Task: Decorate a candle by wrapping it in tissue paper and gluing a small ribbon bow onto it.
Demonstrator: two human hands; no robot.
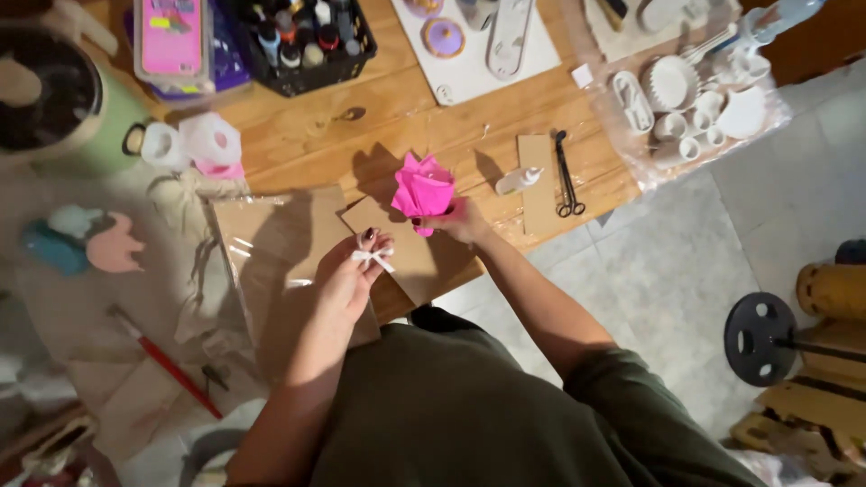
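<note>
Wooden table [397,126] below us: our right hand [462,221] pinches pink tissue paper [422,189] above brown card [401,243], while our left hand [347,271] grips a small white bow [373,259]; attaching it needs steady alignment.

Bare wood lies open between the pink tissue bundle [422,189] and the black crate of bottles [302,41], crossed only by a small spoon [341,115]. To the right, the white glue bottle [519,180] and black scissors [566,176] crowd the table edge. Leftward, tape rolls [194,142] and cellophane-covered brown paper [271,261] block the way.
</note>
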